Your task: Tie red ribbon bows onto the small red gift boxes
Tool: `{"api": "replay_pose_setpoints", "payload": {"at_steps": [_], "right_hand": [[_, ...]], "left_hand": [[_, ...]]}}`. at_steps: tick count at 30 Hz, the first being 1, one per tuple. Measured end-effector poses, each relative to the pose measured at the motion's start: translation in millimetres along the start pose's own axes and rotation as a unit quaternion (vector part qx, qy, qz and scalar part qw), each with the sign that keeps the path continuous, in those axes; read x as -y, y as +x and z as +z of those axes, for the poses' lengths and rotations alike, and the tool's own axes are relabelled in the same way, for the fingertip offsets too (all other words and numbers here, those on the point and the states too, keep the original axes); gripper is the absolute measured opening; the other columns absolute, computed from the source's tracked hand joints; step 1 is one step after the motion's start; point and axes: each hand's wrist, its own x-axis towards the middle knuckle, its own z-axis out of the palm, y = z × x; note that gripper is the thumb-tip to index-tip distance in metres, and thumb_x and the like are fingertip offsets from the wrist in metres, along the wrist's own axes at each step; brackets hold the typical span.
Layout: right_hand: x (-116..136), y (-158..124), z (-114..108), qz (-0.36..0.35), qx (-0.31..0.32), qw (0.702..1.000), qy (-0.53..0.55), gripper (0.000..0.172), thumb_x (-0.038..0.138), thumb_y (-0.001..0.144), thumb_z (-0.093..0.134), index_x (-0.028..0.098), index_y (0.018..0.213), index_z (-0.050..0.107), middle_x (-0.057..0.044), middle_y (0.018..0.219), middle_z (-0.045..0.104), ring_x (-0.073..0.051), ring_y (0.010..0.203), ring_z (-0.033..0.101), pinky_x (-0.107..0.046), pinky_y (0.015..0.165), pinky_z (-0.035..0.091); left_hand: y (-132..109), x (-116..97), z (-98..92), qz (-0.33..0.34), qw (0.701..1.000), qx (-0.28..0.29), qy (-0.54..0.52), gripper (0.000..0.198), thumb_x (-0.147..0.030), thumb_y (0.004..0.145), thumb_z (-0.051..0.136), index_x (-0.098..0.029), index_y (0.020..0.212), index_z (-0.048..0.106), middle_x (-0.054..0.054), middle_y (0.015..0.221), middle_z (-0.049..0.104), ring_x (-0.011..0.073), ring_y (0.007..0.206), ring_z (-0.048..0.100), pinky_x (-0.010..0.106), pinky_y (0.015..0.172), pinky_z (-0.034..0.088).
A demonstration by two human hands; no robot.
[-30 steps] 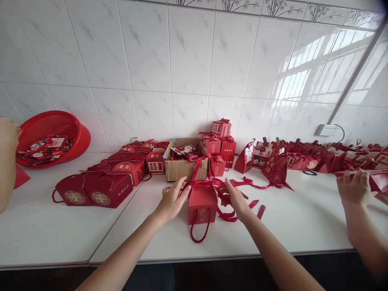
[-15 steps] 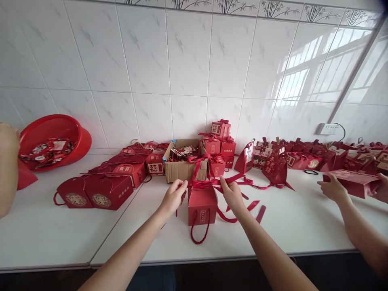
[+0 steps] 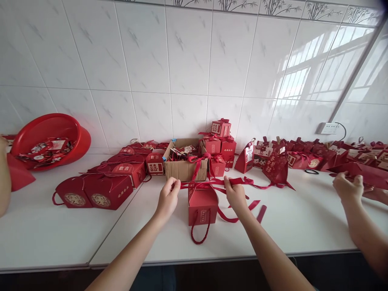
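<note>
A small red gift box (image 3: 202,208) stands on the white table in front of me, its rope handle hanging toward the near side. Across its top runs a red ribbon (image 3: 194,185). My left hand (image 3: 169,197) pinches the ribbon left of the box, fingers closed. On the other side, my right hand (image 3: 235,195) grips the ribbon between thumb and fingers. Loose ribbon tails (image 3: 232,220) lie on the table to the right of the box. Directly behind it is an open cardboard box (image 3: 182,171) with small packets inside.
Red boxes (image 3: 107,190) stand in rows at left, near a red basin (image 3: 81,141) of packets. Stacked boxes (image 3: 227,147) and triangular ones (image 3: 275,169) stand behind. At right, a co-worker's hands (image 3: 348,190) handle a red carton (image 3: 366,173); another person's arm (image 3: 3,178) shows at left.
My hands have moved apart, the left one going left and the right one slightly right, drawing the ribbon out over the box. The co-worker at right has turned the red carton.
</note>
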Motion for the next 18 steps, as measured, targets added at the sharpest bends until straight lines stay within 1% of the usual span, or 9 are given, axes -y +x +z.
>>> {"api": "replay_pose_setpoints", "payload": {"at_steps": [3,6,9,12,14,16,17,18], "right_hand": [[-2.4,-0.9,1.3,-0.002,-0.003,1.0,-0.002,0.049,0.05,0.087,0.045,0.027,0.046,0.037,-0.002,0.037,0.043,-0.015,0.039,0.045,-0.03,0.04,0.027],[-5.1,-0.5,4.1,0.001,-0.006,1.0,-0.004,0.048,0.054,0.085,0.045,0.026,0.048,0.037,-0.001,0.037,0.042,-0.016,0.04,0.043,-0.03,0.04,0.025],[-9.3,0.4,6.9,0.012,-0.01,1.0,-0.009,0.049,0.059,0.085,0.043,0.025,0.05,0.037,0.001,0.037,0.04,-0.016,0.04,0.041,-0.029,0.041,0.024],[-15.9,0.2,11.2,0.03,-0.012,0.999,-0.015,0.05,0.06,0.086,0.04,0.024,0.051,0.036,0.002,0.04,0.04,-0.015,0.04,0.039,-0.029,0.042,0.026],[-21.0,-1.1,16.1,0.045,-0.012,0.999,-0.02,0.05,0.058,0.087,0.039,0.023,0.052,0.037,0.003,0.042,0.041,-0.014,0.041,0.04,-0.028,0.042,0.029],[-24.9,-3.1,20.4,0.064,-0.008,0.998,-0.027,0.05,0.054,0.09,0.04,0.021,0.054,0.043,0.002,0.046,0.045,-0.014,0.044,0.044,-0.028,0.043,0.034],[-25.8,-4.1,20.7,0.074,-0.005,0.997,-0.031,0.047,0.051,0.091,0.042,0.018,0.058,0.05,0.001,0.052,0.051,-0.015,0.048,0.049,-0.028,0.046,0.039],[-25.8,-4.9,18.2,0.081,-0.003,0.996,-0.034,0.041,0.047,0.092,0.045,0.016,0.069,0.058,-0.001,0.063,0.059,-0.015,0.056,0.056,-0.028,0.051,0.045]], "left_hand": [[-2.5,5.5,-1.6,0.007,1.0,-0.005,0.019,0.03,-0.045,0.087,0.042,-0.022,0.068,0.038,-0.007,0.056,0.028,0.0113,0.05,0.026,0.023,0.046,0.023],[-4.8,10.4,-1.1,0.016,0.999,-0.01,0.039,0.03,-0.045,0.087,0.042,-0.022,0.068,0.038,-0.007,0.057,0.031,0.012,0.052,0.029,0.023,0.049,0.026],[-7.7,15.2,2.4,0.027,0.998,-0.015,0.054,0.03,-0.045,0.089,0.04,-0.022,0.069,0.039,-0.006,0.059,0.034,0.0126,0.055,0.033,0.024,0.053,0.029],[-11.8,21.5,7.3,0.033,0.997,-0.02,0.066,0.032,-0.046,0.089,0.038,-0.022,0.068,0.037,-0.006,0.061,0.037,0.0133,0.058,0.037,0.024,0.057,0.031],[-14.5,26.1,9.5,0.033,0.996,-0.024,0.075,0.033,-0.046,0.089,0.038,-0.022,0.067,0.036,-0.005,0.061,0.037,0.0137,0.058,0.038,0.024,0.057,0.032],[-16.7,29.9,9.6,0.03,0.995,-0.029,0.085,0.033,-0.046,0.089,0.038,-0.022,0.067,0.034,-0.006,0.059,0.036,0.014,0.056,0.038,0.024,0.056,0.031],[-17.6,30.9,8.7,0.028,0.995,-0.033,0.091,0.033,-0.046,0.089,0.038,-0.023,0.067,0.033,-0.006,0.058,0.035,0.0141,0.055,0.037,0.024,0.055,0.03],[-18.3,31.4,7.4,0.027,0.994,-0.036,0.096,0.032,-0.046,0.089,0.038,-0.023,0.066,0.032,-0.006,0.057,0.034,0.0142,0.054,0.037,0.024,0.054,0.029]]}}
